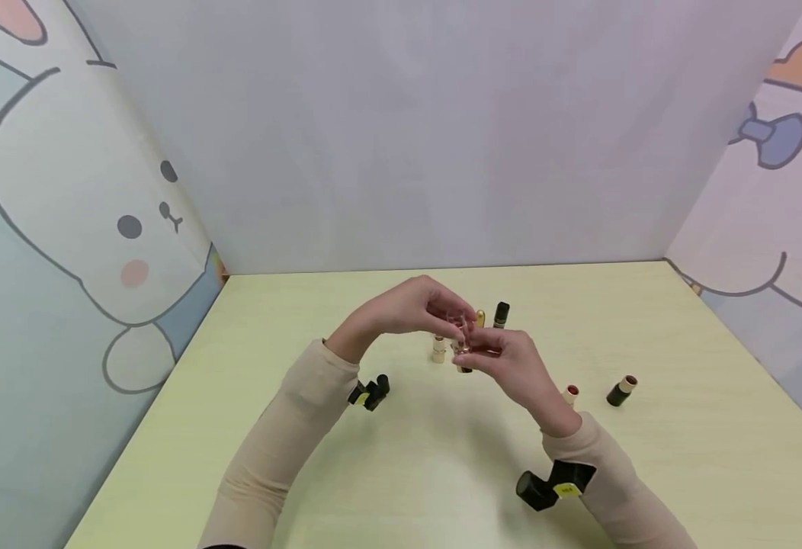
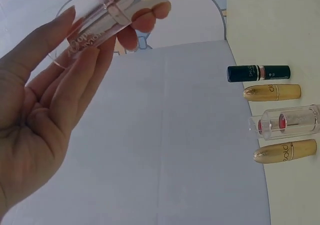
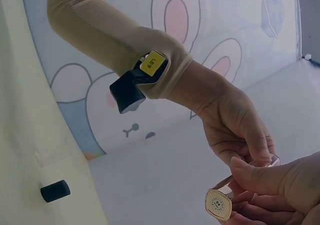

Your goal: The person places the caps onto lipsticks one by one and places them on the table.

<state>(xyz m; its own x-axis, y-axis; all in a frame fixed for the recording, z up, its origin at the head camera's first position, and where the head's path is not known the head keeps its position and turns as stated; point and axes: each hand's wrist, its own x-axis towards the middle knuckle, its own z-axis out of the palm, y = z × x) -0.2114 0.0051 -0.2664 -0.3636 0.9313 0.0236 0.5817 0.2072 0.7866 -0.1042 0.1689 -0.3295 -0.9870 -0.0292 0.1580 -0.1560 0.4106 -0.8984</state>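
Both hands hold one lipstick tube (image 2: 95,27) with a clear lettered cap, raised above the table. My left hand (image 1: 418,305) pinches the clear cap end between thumb and fingers. At the other end, my right hand (image 1: 516,364) grips the pale gold base (image 3: 218,205), whose underside label reads 04. The cap appears to be over the base, though fingers hide part of the joint. Behind the hands stand a black lipstick (image 2: 257,73), two gold bullet-shaped lipsticks (image 2: 272,92) and a clear-cased lipstick (image 2: 295,122).
Right of the right forearm stand a black-based uncapped lipstick (image 1: 622,390) and a gold one (image 1: 569,394) partly behind the wrist. A black cap (image 3: 55,191) and a faint clear cap (image 3: 52,152) lie on the table (image 1: 168,457). Printed cloth walls enclose it.
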